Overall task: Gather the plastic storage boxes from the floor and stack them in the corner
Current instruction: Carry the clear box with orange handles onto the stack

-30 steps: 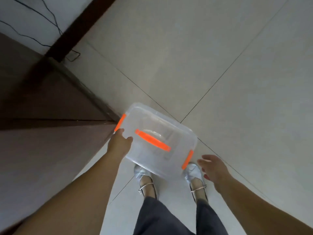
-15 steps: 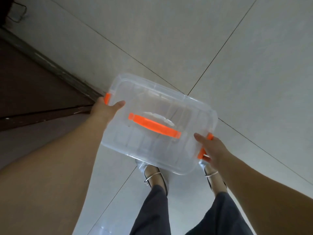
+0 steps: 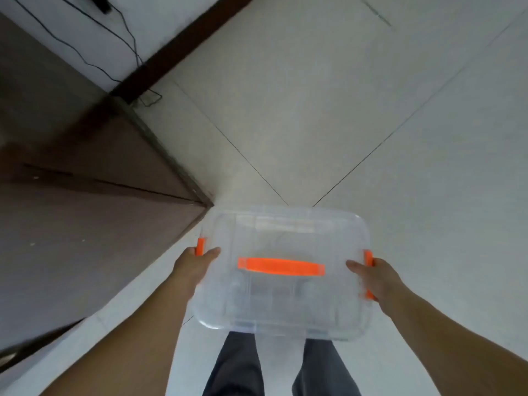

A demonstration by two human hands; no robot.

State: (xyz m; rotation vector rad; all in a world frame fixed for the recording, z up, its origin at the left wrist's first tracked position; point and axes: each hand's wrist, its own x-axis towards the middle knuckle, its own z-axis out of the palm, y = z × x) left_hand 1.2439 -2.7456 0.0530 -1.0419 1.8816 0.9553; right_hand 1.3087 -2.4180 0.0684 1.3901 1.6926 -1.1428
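A clear plastic storage box point(image 3: 281, 304) with an orange top handle and orange side latches is held level in the air in front of my legs. My left hand point(image 3: 195, 264) grips its left end at the latch. My right hand point(image 3: 374, 277) grips its right end, covering part of that latch. The box looks empty, and no other boxes are in view.
Dark brown furniture point(image 3: 71, 212) fills the left side, its corner close to the box's far left edge. A white wall with a dark baseboard point(image 3: 177, 50) and black cables point(image 3: 125, 38) runs behind. Pale floor tiles point(image 3: 400, 124) spread ahead and to the right.
My right hand reached the box's right end and both hands lifted it off the floor. It now sits higher, level and square to me, hiding my feet.
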